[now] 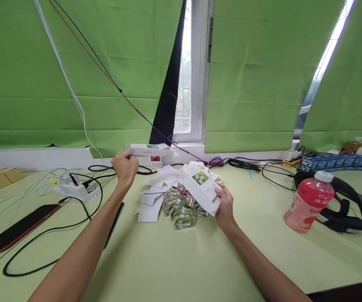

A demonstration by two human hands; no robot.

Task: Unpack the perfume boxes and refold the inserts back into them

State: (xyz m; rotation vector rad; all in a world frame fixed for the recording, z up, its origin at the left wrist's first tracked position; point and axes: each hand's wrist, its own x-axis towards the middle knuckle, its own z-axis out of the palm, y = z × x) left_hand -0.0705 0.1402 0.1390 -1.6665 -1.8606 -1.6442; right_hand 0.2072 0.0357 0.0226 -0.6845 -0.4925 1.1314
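My left hand (125,166) is raised near the wall side of the table, closed on the end of a white carton (146,149) held level and slightly blurred. Fingers of my right hand (225,204) grip a white box (200,184) with a white-flower picture on green, tilted over the pile. Below and between the hands lie several clear glass bottles (183,217), some with green or dark red tints. White folded cards or flattened boxes (149,212) spread to their left. Part of the bottle pile is hidden behind the right-hand box.
A pink drink bottle (309,203) stands at the right, before a black headset (346,220). Power strips (75,188), black cables and a dark tablet-like device (20,226) lie left. Brown cartons (0,178) sit at the far left; a blue box row (335,162) is back right.
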